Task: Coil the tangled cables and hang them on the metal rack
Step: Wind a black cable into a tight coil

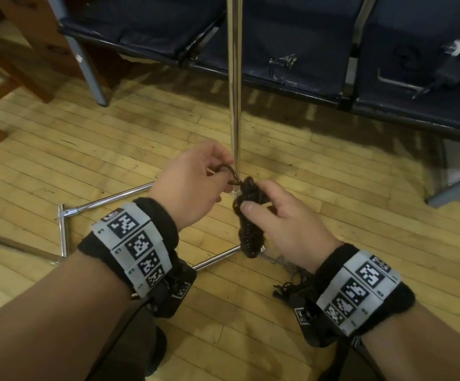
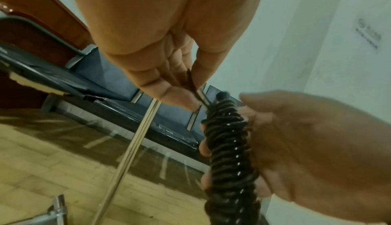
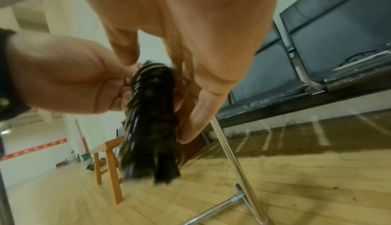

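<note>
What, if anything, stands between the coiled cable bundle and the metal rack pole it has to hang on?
Nothing visible does. The right hand grips the coiled cable bundle right beside the upright rack pole, and the left hand pinches its loose end close to the pole. The rack's top, where the bundle would hang, is out of view.

Dark padded chairs [image 1: 292, 37] are standing in a row on the wooden floor [image 1: 113, 160], with a brown wooden stool [image 1: 8, 64] standing beside them.
</note>
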Demonstrator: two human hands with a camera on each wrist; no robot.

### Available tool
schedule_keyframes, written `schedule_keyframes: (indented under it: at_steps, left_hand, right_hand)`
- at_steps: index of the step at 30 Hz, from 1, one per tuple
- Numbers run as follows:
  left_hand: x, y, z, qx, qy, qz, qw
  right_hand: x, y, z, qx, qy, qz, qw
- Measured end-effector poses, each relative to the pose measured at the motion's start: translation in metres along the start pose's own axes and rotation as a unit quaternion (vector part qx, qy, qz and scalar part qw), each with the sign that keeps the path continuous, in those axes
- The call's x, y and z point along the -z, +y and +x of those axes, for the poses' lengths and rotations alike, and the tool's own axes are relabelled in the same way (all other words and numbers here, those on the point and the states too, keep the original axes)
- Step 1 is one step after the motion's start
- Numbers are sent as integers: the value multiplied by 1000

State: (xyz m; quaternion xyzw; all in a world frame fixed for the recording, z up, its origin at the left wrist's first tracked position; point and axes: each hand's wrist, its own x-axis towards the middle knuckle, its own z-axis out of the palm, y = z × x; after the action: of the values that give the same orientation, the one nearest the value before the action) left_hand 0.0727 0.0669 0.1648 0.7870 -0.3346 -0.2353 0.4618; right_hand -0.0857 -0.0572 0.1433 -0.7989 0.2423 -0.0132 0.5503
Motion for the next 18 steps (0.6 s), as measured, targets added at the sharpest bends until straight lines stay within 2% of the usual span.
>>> schedule_keyframes:
  at_steps: [3, 5, 11, 18]
  left_hand:
    - [2, -1, -5, -4, -34, -17, 999]
    - [2, 4, -13, 4, -37, -19, 999]
    - [26, 49, -40, -2, 23, -29, 999]
    - [112, 116, -92, -54, 76, 7, 996]
  right_hand:
    - [8, -5, -4, -1, -3, 71, 997]
    - [10, -13, -11, 6, -2, 82, 997]
    - [1, -64, -40, 58, 18, 17, 998]
    - [-14, -172, -68, 161, 50, -56, 984]
